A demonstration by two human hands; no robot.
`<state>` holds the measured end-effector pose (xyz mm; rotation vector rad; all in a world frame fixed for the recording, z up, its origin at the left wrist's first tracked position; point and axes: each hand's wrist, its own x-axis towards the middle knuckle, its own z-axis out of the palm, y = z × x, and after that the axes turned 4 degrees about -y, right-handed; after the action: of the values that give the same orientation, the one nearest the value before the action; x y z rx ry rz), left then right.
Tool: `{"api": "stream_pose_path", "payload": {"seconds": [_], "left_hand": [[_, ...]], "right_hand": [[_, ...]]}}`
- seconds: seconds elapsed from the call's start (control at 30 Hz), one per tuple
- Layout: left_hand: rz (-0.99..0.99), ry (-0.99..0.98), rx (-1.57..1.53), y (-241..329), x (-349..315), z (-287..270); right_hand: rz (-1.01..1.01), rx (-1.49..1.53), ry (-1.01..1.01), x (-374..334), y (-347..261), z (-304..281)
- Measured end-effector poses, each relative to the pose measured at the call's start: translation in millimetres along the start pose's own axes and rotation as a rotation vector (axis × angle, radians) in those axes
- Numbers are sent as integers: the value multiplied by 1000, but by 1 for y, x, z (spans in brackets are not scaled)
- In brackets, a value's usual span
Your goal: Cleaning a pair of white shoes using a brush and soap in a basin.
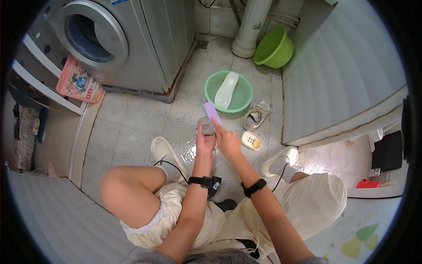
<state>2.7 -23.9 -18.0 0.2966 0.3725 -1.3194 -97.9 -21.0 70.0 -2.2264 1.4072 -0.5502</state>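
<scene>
purple tool (212,114): in front of the person, held in the right hand (228,141), its far end just beside the basin's near rim.
right fingers: curled closed around the tool's near end, index finger stretched along it.
left hand (205,141): partly closed, holding a greyish object (204,126) under the tool; how firmly, i cannot tell.
green basin (244,94): just beyond, with a white sole-shaped piece (227,90) slanting across it.
right side: tighter, with a sneaker (257,116) and soap dish (251,140) between the hands and the wall panel (343,83).
left side: wider, with tile floor (136,114) reaching the washing machine (151,48).
near side: white slippers (166,156) flank the hands.
hidden: the tool's underside; several left fingers.
cut off: the washing machine's top.
hard to make out: the greyish object's kind.
</scene>
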Motion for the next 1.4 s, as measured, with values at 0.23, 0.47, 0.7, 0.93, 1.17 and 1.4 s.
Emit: {"api": "stream_pose_path", "payload": {"seconds": [0.23,0.47,0.7,0.93,1.17,1.4], "left_hand": [[104,-191,439,-4,-12,-6],[23,-41,274,-22,-17,10],[85,-121,587,-6,-18,32],[125,-54,906,-30,-19,12],[110,94,783,-34,-26,8],[77,34,750,-24,-29,2]], "right_hand": [[-123,-49,-51,-15,7,7],[41,-28,-4,35,36,-13],[113,161,-20,-14,13,-44],[85,85,0,-25,16,-17],[84,45,13,-27,35,14],[125,81,15,-28,25,9]]}}
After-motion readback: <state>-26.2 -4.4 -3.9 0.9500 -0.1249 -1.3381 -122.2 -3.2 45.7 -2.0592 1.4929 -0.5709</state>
